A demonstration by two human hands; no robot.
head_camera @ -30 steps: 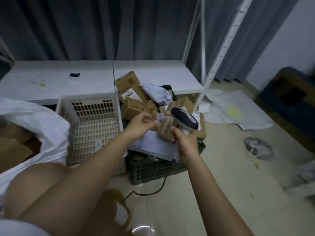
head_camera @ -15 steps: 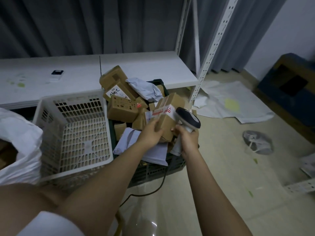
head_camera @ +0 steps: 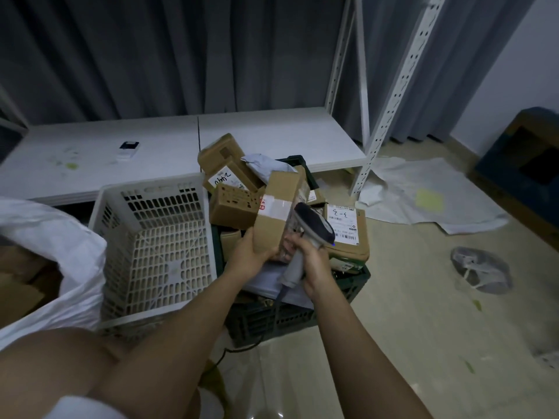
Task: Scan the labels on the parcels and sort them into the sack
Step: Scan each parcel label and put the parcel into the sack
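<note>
Scan step — left hand (head_camera: 252, 252) grip closed round small box (head_camera: 276, 213) over dark crate (head_camera: 354, 285); right hand (head_camera: 314, 261) wrapped on scanner (head_camera: 313, 228). Next, probably: find label, then sack (head_camera: 60, 237).

Both forearms are bare to the elbow; a white sleeve (head_camera: 81, 408) edge shows at the left upper arm.
</note>
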